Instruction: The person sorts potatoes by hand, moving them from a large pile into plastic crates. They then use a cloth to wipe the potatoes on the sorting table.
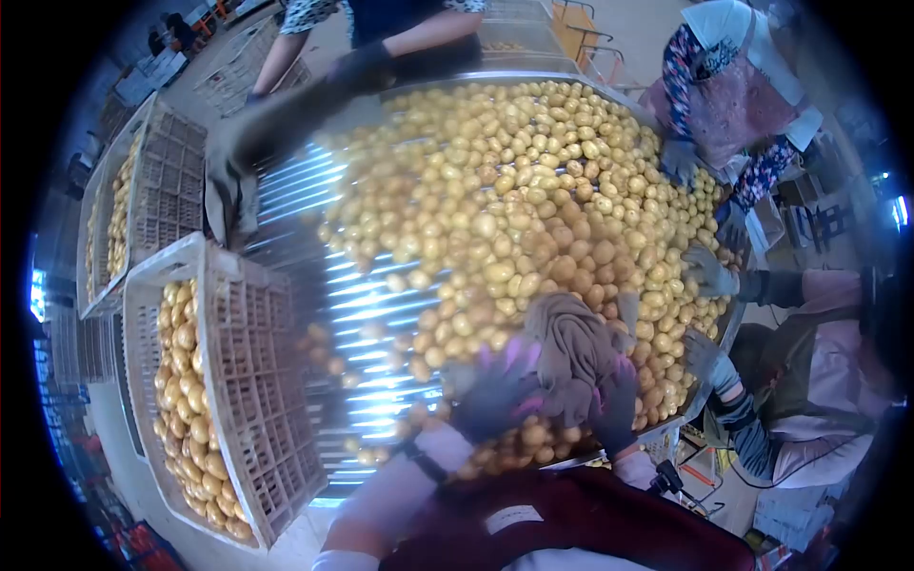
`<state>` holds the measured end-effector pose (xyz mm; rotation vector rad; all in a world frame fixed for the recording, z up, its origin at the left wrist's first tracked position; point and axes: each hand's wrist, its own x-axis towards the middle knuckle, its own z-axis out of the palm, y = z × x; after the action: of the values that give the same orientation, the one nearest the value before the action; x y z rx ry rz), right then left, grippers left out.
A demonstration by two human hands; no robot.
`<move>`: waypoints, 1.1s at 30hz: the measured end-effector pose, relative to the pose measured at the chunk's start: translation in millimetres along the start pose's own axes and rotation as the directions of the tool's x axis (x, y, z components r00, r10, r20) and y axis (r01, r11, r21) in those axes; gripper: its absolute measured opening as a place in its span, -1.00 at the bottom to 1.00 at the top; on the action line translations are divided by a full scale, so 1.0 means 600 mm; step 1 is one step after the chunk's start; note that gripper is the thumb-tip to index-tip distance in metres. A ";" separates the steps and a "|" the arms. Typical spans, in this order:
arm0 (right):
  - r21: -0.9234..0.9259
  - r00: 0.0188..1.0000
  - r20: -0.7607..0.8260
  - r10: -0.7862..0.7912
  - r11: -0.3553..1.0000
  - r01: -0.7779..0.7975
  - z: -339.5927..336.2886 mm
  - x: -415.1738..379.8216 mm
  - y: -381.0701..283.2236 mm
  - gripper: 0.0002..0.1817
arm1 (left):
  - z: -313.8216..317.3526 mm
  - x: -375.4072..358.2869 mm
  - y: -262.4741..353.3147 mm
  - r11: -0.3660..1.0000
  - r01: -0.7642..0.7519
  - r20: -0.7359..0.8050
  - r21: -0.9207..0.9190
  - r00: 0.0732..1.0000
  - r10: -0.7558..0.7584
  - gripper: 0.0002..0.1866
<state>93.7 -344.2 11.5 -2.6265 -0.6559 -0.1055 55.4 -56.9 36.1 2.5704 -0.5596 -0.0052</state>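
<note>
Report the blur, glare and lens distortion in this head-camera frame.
Head view: heavy fisheye bends the crates and blackens the corners; glare streaks the bare metal table; the left hand and a co-worker's dark glove smear with motion blur; the potatoes stay fairly sharp.

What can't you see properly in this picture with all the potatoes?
- Head view: the left hand is smeared by motion blur, so its fingers and grasp cannot be made out.
- The right hand is partly covered by a brown cloth.
- The potatoes under the cloth are hidden.
- The crate at the left runs into the dark lens rim.
- Co-workers' bodies are cut off by the edges.
</note>
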 end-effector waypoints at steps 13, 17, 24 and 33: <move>-0.270 0.921 -0.329 0.209 0.914 -0.304 0.072 0.391 0.191 -0.54 | 0.103 0.405 -0.183 0.897 0.248 -0.249 0.366 0.955 -0.163 -0.50; -0.122 0.991 -0.005 0.134 0.983 -0.134 0.050 0.306 0.137 -0.60 | 0.083 0.247 -0.163 0.976 -0.020 -0.188 0.218 0.980 0.062 -0.51; 0.007 0.996 0.077 -0.039 0.999 0.039 0.059 0.173 0.077 -0.53 | 0.052 0.054 -0.074 0.969 0.214 0.272 0.125 0.932 -0.241 -0.51; -0.212 0.975 -0.072 0.211 0.952 -0.221 0.065 0.447 0.089 -0.52 | 0.084 0.264 -0.140 0.969 0.229 -0.162 0.095 0.964 -0.212 -0.58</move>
<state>354.9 -254.5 1.9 -2.8783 -0.3530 -0.1849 227.4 -76.7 -32.3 2.7019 -0.2200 0.1473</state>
